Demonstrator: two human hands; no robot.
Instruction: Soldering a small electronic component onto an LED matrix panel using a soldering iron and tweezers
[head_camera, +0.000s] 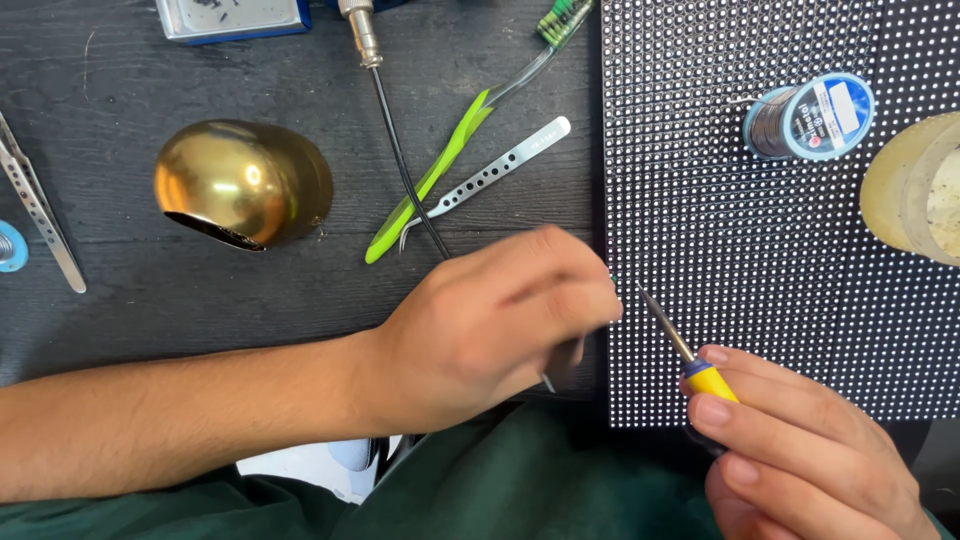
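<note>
My right hand (800, 450) grips a soldering iron (690, 355) with a yellow and blue collar, its thin metal tip pointing up-left over the lower left part of a black dotted LED panel (770, 230). My left hand (490, 325) reaches in from the left, fingers curled and blurred, at the panel's left edge. A thin dark metal piece shows under its fingers, too blurred to name. The iron's tip stands just right of my left fingertips.
On the dark wooden table lie a green toothbrush (450, 150), silver perforated tweezers (500, 165), a black cable (400, 160), a brass dome (245, 182) and metal tongs (35, 205). A solder spool (810, 117) and a yellowish tape roll (920, 185) rest on the panel.
</note>
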